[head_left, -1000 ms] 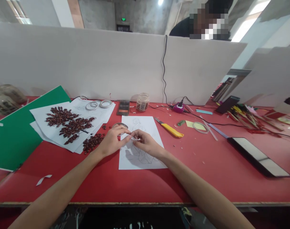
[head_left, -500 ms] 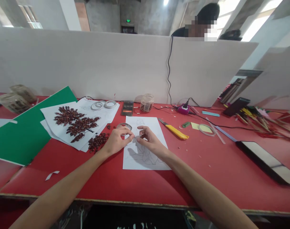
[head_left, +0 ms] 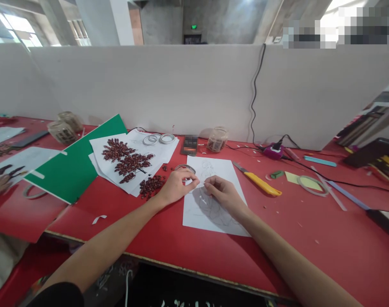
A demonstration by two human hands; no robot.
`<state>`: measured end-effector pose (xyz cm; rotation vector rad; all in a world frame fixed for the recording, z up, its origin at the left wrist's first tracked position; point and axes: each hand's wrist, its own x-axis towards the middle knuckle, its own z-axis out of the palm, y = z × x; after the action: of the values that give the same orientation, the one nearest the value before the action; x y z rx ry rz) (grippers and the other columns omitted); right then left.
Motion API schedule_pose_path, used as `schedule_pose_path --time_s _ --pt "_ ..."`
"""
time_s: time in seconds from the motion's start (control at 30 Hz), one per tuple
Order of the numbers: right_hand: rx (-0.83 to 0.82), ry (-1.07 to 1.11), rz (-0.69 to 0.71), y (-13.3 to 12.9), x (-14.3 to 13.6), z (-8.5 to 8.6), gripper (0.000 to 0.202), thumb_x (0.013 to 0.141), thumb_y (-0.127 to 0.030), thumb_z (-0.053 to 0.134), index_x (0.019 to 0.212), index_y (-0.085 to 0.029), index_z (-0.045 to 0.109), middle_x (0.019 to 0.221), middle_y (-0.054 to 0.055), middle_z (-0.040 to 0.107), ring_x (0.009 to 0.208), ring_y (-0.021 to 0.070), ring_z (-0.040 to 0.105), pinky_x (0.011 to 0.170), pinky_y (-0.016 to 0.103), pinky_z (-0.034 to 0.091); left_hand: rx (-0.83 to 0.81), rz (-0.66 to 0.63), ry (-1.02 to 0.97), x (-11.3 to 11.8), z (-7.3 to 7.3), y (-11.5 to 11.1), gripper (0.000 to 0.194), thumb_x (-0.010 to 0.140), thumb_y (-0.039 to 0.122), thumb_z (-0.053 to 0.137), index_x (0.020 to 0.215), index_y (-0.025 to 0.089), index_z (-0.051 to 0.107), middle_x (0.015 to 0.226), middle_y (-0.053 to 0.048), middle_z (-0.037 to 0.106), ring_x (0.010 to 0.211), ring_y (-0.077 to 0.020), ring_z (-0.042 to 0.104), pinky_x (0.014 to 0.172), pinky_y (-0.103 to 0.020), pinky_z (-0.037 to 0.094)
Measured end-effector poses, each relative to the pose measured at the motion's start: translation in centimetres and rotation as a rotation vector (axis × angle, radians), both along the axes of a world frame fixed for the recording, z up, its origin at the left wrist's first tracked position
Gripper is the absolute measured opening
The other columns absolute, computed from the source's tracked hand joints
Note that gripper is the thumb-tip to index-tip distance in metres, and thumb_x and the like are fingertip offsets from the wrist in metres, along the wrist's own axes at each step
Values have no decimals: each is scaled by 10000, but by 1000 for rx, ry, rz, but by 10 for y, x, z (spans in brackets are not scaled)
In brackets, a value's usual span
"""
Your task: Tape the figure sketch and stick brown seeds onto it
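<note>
The left hand (head_left: 178, 186) and right hand (head_left: 225, 195) pinch nearly closed, contents indeterminable, over rectangular white line-drawn paper (head_left: 194, 215): likely light, creasable, best held by edges.

A white sheet of paper (head_left: 194, 216) is being supported flat by the red tabletop (head_left: 152, 241), slightly skewed, its right edge being partly covered by the right hand (head_left: 224, 194) and forearm. On it a thin, pale line drawing (head_left: 207, 168) is being shown: a figure's small head at the far end, sweeping lines being spread wider toward the near end, where a shadow is being cast. Above it, the fingertips of the left hand (head_left: 178, 184) are being held close to the right ones; anything being pinched there is too small to be made out. A narrow grey ring-shaped roll (head_left: 184, 166) is being partly hidden by the left hand.
</note>
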<state>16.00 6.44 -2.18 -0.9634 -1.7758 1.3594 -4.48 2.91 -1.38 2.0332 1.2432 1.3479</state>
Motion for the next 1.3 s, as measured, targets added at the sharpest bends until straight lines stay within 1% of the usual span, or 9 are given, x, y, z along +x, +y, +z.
schedule_pose_path --time_s 0.27,0.5,0.67,0.77,0.87,0.93,1.0,1.1,1.3 --pt "-44 41 -80 0 -1 0 385 827 -554 709 902 -179 661 619 -30 556 597 139 482 582 279 355 35 68 79 -1 0 1 104 898 202 688 810 178 738 879 -54 735 877 -203 644 857 -326 491" --pt "-164 133 -116 1 -1 0 404 760 -540 783 891 -177 661 614 -24 586 617 140 525 628 284 419 41 93 132 -2 -2 3 98 897 196 693 811 185 740 868 -38 736 892 -204 645 873 -322 486" --pt "-135 120 -130 2 -2 -4 361 801 -519 744 896 -185 648 679 4 626 643 153 573 662 305 489 16 165 279 -2 -3 1 103 894 224 706 800 201 741 893 -27 747 920 -220 641 891 -352 469" --pt "62 -11 -171 -2 -3 -3 317 877 -475 661 1038 -203 632 892 62 696 746 193 640 657 323 523 -4 147 267 -1 0 -1 102 891 198 691 801 194 738 887 -31 748 873 -210 643 828 -333 480" --pt "465 -185 -200 -6 -3 0 370 916 -400 628 1246 -238 583 1253 114 655 971 242 655 725 359 541 -54 93 145 -1 0 -1 102 895 192 668 823 180 739 881 -44 749 842 -199 657 774 -304 497" --pt "715 -301 -173 -7 -1 2 342 935 -344 620 1262 -245 592 1278 108 657 1070 267 630 822 397 521 -104 55 62 -2 -1 0 114 901 225 660 843 172 742 884 -52 752 849 -198 671 766 -292 506" --pt "877 -400 -155 -6 1 4 238 954 -295 609 1185 -243 639 1187 89 707 1083 277 625 880 420 474 -147 28 4 -4 -1 1 145 906 270 657 851 169 746 889 -54 755 857 -198 679 777 -287 509" --pt "959 -484 -148 -5 4 7 151 967 -254 605 1102 -236 671 1071 66 751 1008 260 647 850 402 424 -192 3 -36 -5 0 1 197 910 324 652 838 167 746 881 -48 755 836 -191 677 779 -283 507" --pt "948 -493 -145 -4 7 10 116 961 -236 612 1041 -238 695 1031 59 761 969 240 649 842 376 391 -209 -23 -31 -7 1 1 259 914 386 646 829 165 751 853 -46 751 806 -190 668 778 -293 506"
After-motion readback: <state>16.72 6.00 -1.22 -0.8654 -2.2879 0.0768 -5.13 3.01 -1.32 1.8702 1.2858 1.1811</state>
